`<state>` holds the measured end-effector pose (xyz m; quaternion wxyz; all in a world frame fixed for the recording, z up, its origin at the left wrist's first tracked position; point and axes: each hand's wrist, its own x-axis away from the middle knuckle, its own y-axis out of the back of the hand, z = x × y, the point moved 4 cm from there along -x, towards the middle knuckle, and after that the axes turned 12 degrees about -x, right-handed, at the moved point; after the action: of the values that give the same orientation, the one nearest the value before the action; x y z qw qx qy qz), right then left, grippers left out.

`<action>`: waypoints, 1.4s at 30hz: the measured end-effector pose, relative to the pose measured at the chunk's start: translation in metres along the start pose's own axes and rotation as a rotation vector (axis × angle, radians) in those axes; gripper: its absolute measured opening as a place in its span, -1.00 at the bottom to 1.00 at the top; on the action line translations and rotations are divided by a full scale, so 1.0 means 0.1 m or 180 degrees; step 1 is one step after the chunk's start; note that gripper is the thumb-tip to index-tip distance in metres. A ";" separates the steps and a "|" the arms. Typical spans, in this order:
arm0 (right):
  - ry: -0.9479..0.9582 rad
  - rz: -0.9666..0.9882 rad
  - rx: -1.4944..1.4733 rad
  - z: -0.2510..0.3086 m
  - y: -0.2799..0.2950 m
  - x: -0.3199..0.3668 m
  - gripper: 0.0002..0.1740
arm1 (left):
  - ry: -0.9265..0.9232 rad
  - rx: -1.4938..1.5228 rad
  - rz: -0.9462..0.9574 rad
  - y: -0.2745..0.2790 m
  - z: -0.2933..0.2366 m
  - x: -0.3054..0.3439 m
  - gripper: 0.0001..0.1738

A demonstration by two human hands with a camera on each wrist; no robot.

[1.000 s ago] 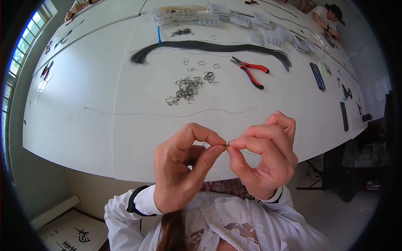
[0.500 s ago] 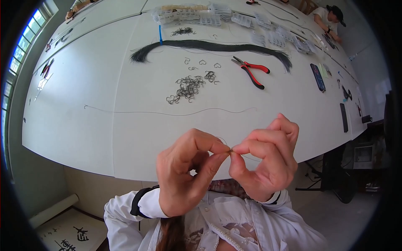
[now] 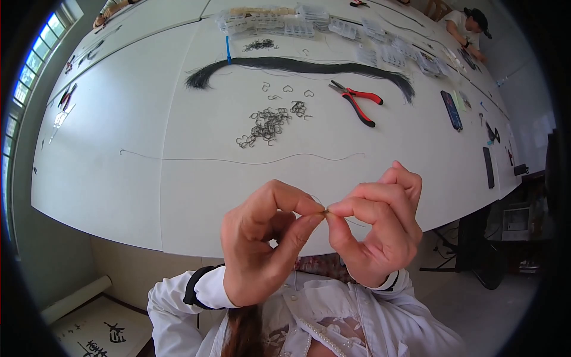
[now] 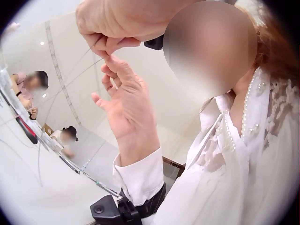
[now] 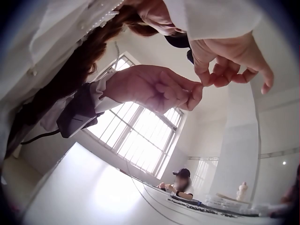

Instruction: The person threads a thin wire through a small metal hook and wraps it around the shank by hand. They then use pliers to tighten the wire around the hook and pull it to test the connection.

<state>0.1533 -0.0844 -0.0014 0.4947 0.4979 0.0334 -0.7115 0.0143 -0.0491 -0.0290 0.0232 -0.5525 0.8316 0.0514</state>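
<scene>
Above the table's near edge, the left hand point(image 3: 264, 238) and right hand point(image 3: 380, 229) meet fingertip to fingertip, each pinching a thin wire point(image 3: 357, 224) between thumb and index finger. What lies right at the pinch is too small to tell. In the left wrist view the right hand point(image 4: 129, 101) is below the left hand point(image 4: 122, 23), with thin strands running off from them. The right wrist view shows the left hand point(image 5: 152, 89) touching the right hand point(image 5: 229, 56) at the tips. A long wavy wire point(image 3: 256, 163) lies on the table beyond them.
Farther back are a pile of small dark hooks point(image 3: 267, 127), heart-shaped wire pieces point(image 3: 288, 88), red-handled pliers point(image 3: 361, 106), a black wire bundle point(image 3: 297, 65) with a blue tie point(image 3: 227, 50), and clear compartment boxes point(image 3: 297, 28). A phone point(image 3: 451, 110) lies right. Another person point(image 3: 467, 30) sits far right.
Both hands have shifted slightly right and toward the body since the earliest frame, with fingertips still together. The loose wire near them has changed its curve. Things on the table have stayed put.
</scene>
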 end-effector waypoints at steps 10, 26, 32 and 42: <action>-0.0047 0.0061 -0.0034 0.02 -0.01 -0.01 -0.78 | -0.0521 -0.0496 -0.0188 -0.01 -0.01 0.00 -0.88; -0.3079 0.0928 -0.4508 -0.25 -0.34 0.32 -0.80 | -0.0198 0.0528 -0.0189 -0.02 0.02 -0.03 -0.93; -0.1267 0.0483 -0.1911 -0.15 -0.26 0.19 -0.95 | -0.0350 0.0279 -0.0360 0.01 0.06 -0.02 -0.92; 0.0563 0.0238 0.0474 0.09 -0.18 0.16 -0.74 | -0.0540 -0.0601 -0.0837 0.06 0.03 -0.02 -0.88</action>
<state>0.1335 -0.0909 -0.0164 0.4777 0.5949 0.0054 -0.6464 0.0089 -0.0448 -0.0317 0.0477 -0.6498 0.7388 0.1722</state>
